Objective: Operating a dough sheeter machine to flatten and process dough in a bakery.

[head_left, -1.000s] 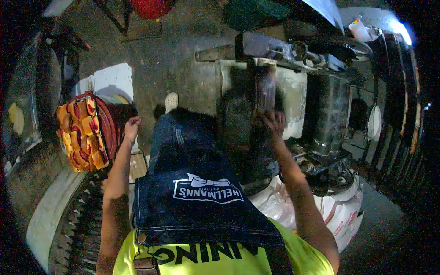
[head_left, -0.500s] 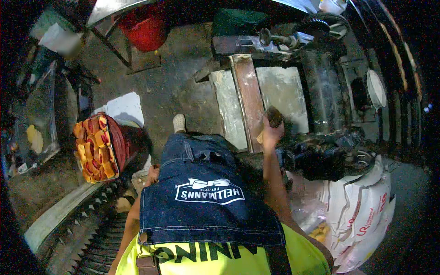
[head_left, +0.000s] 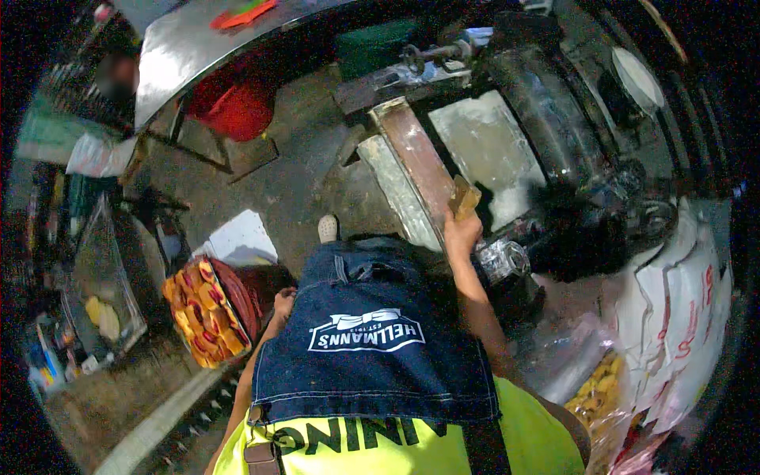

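Note:
My right hand (head_left: 463, 232) is closed around a small brush (head_left: 467, 196) with a yellowish wooden block and what look like dark bristles. It is over the near end of a long reddish-brown board (head_left: 416, 142). The board lies between two pale, dusty plates, a narrow left plate (head_left: 400, 190) and a wider right plate (head_left: 483, 150). Right of these stands a machine with a long dark roller (head_left: 546, 111). My left hand (head_left: 285, 301) hangs beside my dark blue apron (head_left: 364, 293); its fingers are too small and shadowed to tell whether it holds anything.
A rectangular top covered in orange bread-like pieces (head_left: 202, 313) rests by a reddish round container (head_left: 253, 297) at left. A red tub (head_left: 233, 103) sits under a metal table (head_left: 170, 71). White printed sacks (head_left: 681, 301) and a clear bag with yellow pieces (head_left: 598, 392) are at right.
My right hand has turned the brush, so its wooden block shows more and its dark side less. The view has swung, and more of the metal table shows at upper left.

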Available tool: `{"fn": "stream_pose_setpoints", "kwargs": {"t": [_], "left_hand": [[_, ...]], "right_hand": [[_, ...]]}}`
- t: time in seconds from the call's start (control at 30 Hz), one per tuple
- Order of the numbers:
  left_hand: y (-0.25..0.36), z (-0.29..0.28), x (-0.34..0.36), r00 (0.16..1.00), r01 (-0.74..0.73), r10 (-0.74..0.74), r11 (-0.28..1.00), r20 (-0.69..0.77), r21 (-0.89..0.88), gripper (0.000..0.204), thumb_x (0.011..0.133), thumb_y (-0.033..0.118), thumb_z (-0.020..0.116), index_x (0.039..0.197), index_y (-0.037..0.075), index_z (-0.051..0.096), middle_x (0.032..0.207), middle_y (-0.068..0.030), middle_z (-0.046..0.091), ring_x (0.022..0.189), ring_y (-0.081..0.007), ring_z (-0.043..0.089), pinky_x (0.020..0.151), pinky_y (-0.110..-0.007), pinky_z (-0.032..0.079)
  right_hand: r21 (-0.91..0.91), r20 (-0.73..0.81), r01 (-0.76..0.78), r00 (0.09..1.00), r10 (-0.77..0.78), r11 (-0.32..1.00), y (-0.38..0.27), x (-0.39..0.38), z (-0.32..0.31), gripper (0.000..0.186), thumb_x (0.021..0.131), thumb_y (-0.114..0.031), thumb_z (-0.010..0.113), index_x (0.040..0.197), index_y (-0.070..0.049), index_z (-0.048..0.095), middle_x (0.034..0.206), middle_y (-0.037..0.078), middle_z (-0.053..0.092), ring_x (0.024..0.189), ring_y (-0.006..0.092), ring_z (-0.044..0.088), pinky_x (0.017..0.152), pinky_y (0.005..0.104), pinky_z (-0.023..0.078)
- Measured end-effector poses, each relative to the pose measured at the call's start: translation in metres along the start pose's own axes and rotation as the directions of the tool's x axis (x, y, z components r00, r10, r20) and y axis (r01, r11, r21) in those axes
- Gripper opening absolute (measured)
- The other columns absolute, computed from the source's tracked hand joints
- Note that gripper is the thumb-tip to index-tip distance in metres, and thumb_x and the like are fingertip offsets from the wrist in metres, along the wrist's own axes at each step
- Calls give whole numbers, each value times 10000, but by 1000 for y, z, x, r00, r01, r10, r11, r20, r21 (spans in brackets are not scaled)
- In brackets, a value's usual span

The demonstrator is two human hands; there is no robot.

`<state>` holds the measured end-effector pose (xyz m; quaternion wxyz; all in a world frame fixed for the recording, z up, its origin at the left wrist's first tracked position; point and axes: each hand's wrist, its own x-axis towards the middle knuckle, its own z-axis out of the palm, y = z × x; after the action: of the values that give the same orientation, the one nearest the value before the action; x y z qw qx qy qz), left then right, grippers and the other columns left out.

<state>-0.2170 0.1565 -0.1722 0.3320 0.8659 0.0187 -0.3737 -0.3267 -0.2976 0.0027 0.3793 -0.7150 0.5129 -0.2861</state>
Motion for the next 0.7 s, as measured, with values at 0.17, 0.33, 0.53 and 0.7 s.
{"fn": "stream_pose_setpoints", "kwargs": {"t": [0.17,0.33,0.53,0.7], "left_hand": [[-49,-19,93,993,47,-34,993,-116,111,254,756,190,603,947,32,663,926,-137,674,824,-237,638,744,-334,471],[14,-67,141,967,-196,241,910,80,-366,259,792,146,574,1034,57,592,812,-66,618,650,-209,578,585,-309,453],[98,-102,157,987,148,-103,877,123,-456,204,836,93,567,1031,33,564,757,-44,583,569,-145,535,465,-286,414],[104,-116,184,980,168,-128,942,150,-290,228,817,100,604,1024,10,572,723,-75,588,556,-154,553,458,-272,419]], "right_hand": [[8,-160,102,982,-100,995,-15,34,58,269,708,-146,715,909,12,634,850,178,664,810,274,650,715,348,475],[-107,-107,211,969,-223,972,-15,14,61,426,773,-265,670,1100,-5,583,936,212,640,845,310,632,771,378,472],[-93,-207,-64,977,43,994,-5,39,111,365,840,-279,591,1116,-40,590,1009,177,633,906,321,602,832,363,448],[-384,-106,162,970,-218,909,-24,33,97,295,816,-246,626,1024,-37,607,959,145,638,864,298,605,784,388,462]]}}
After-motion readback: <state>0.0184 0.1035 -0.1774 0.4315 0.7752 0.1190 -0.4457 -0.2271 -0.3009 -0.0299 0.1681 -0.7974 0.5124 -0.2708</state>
